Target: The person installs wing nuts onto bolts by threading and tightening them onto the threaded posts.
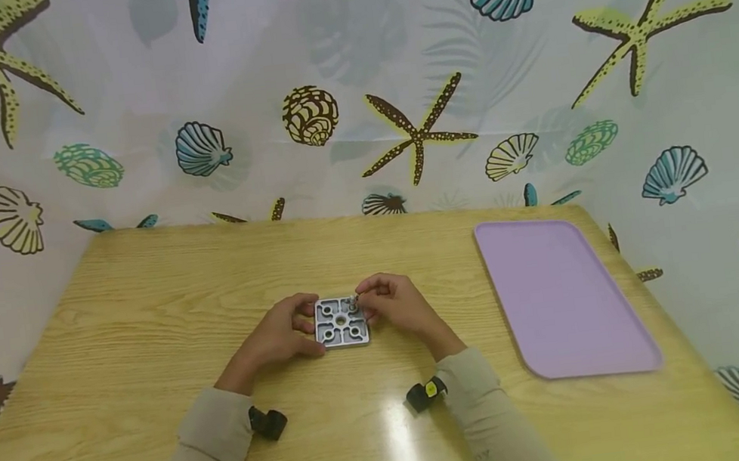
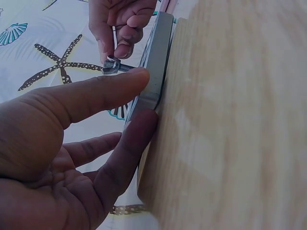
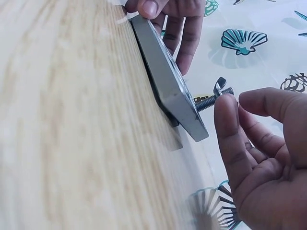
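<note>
A square grey metal plate with round bosses and ribs lies on the wooden table, in front of the person. My left hand grips its left side, thumb at the near corner and fingers at the far one. From the plate's far right corner a threaded bolt sticks up, with a wing nut near its free end. The right hand pinches the wing nut with thumb and index finger. In the left wrist view, those fingertips are right at the wing nut.
A flat lilac tray lies at the table's right side. Behind and beside the wooden table hangs a white cloth printed with shells and starfish. Black wrist straps sit by the sleeves.
</note>
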Available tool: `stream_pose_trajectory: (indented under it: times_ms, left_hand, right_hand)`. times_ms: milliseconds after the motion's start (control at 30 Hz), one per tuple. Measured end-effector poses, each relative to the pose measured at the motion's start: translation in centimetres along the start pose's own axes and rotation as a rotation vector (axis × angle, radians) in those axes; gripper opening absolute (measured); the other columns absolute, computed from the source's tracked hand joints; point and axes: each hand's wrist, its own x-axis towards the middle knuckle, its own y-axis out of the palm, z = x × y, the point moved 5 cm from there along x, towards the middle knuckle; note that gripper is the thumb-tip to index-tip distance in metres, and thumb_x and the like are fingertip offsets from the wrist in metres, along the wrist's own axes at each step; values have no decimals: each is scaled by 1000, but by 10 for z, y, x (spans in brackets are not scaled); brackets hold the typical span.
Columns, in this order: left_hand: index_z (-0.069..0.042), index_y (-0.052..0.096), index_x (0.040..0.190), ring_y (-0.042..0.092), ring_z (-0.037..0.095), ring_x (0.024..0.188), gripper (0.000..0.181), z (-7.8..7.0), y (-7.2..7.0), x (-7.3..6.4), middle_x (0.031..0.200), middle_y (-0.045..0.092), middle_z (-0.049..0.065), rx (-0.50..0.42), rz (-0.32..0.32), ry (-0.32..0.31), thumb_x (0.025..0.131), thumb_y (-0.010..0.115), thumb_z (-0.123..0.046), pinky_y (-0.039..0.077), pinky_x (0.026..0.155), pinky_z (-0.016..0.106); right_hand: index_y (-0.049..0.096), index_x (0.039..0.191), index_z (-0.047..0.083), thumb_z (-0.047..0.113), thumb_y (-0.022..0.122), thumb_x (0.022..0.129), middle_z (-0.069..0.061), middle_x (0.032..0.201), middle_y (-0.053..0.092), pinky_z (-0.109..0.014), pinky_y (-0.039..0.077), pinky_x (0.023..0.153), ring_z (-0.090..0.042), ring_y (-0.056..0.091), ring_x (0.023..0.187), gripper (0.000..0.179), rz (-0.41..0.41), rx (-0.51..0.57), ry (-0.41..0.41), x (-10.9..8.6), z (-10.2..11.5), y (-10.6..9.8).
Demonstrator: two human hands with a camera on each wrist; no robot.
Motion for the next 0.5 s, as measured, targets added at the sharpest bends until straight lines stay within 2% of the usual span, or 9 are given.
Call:
stream_pose_trajectory:
  times_ms: [267, 500]
  left_hand:
    - [-1, 42, 146, 60, 23, 103, 83, -1, -1, 0, 130, 53, 18, 10, 2, 12, 75, 84, -1, 52, 77, 27]
    - [-2, 42, 147, 60, 22, 103, 83, 0, -1, 0, 131, 53, 18, 13, 8, -1, 75, 84, -1, 52, 77, 26]
  right_hand:
    - [63, 106, -14, 0, 59, 96, -14, 90, 67, -23, 56, 62, -10, 62, 67, 17, 3, -14, 9, -1, 2, -1]
    - [62, 107, -8, 3, 63, 95, -2, 87, 65, -23, 57, 65, -8, 62, 69, 16, 27, -33, 17, -1, -1, 2]
